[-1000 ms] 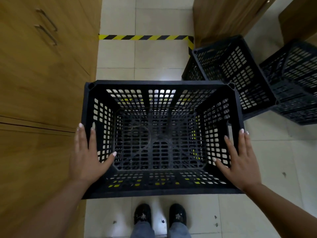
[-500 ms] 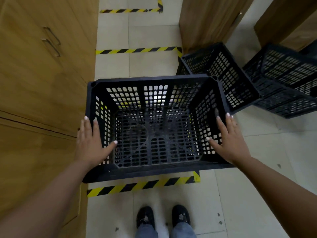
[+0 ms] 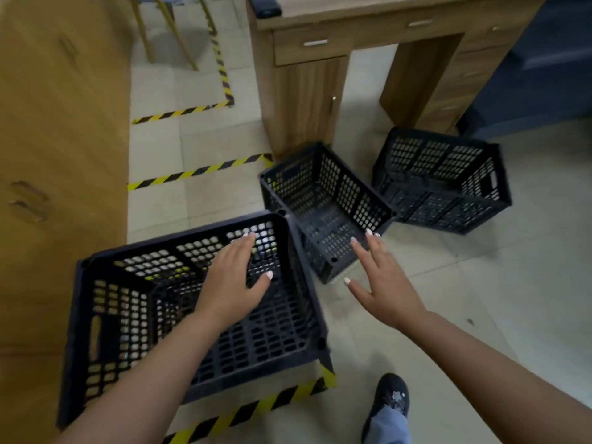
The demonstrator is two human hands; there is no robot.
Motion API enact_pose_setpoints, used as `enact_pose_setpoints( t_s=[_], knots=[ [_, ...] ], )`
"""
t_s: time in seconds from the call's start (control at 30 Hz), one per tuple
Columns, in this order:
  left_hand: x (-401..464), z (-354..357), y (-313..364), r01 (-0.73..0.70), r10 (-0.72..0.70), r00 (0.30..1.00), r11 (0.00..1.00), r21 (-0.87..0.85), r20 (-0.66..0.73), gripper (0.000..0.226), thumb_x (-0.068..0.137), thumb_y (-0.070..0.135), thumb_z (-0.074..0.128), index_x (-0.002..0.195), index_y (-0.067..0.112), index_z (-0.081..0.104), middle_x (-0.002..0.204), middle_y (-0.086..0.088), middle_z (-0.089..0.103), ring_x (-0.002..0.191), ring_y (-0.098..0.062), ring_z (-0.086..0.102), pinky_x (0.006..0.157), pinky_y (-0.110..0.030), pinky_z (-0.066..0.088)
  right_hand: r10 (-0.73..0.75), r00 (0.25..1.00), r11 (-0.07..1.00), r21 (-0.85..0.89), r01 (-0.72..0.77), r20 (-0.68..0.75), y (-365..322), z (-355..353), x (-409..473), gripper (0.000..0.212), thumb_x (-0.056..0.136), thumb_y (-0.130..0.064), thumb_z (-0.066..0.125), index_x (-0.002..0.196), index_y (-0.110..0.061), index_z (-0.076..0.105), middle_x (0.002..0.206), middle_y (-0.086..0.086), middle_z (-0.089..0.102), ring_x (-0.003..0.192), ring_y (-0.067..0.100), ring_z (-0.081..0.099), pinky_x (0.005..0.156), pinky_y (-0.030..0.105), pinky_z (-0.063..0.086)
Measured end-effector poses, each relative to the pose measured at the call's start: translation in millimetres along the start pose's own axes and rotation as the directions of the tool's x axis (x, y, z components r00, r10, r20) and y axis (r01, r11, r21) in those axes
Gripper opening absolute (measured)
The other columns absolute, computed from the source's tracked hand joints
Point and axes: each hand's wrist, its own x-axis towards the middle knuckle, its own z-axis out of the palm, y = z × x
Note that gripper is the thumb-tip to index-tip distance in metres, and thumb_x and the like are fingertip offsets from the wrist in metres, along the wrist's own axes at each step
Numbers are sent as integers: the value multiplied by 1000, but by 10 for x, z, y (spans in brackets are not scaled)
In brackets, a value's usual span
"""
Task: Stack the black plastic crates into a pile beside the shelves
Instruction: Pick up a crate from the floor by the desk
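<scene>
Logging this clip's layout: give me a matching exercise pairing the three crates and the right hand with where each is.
Things:
1. near crate
2. middle crate
3. far crate
4. right hand

Places:
A. lying on its side by the desk leg
B. reaching out above the floor, holding nothing
C. upright beside the wooden cabinet, on the striped tape
D. rightmost, in front of the desk opening

Pairs: 1-C, 2-A, 3-D, 4-B
</scene>
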Motion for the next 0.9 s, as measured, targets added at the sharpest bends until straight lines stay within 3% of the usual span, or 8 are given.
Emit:
enact_pose_setpoints(
  t_s=[0.17,0.37,0.67,0.9],
  knots=[
    [660,411,1033,-23,24,999,999,-28,45,76,93,50,48,153,22,12,160,5,14,147,-14,9,117,-32,11,74,997,996,40,-73,-15,1007,-465,99,72,95,-45,46,152,-23,9,161,6,-4,148,20,-7,118,31,2],
    [1293,906,1687,92,-90,994,995,-29,57,76,92,46,52,152,17,15,157,-1,25,144,-20,21,116,-42,23,118,992,993,4,-118,32,2033,-738,274,70,96,-44,44,152,-20,10,161,9,-4,148,22,-8,116,31,-2],
    [1903,1436,1642,154,-181,965,977,147,191,82,92,57,44,154,19,4,161,0,11,147,-22,11,119,-42,15,137,978,990,-62,-129,159,2630,-565,743,69,97,-46,38,152,-19,7,160,13,-5,148,26,-8,118,37,1],
    [2363,1807,1372,180,-229,934,965,192,275,85,91,62,38,153,16,4,161,-4,11,147,-23,10,119,-41,13,146,945,983,-149,-105,292,2744,-213,1267,74,87,-54,17,152,-21,5,160,13,-3,148,30,-4,118,42,2]
  ],
)
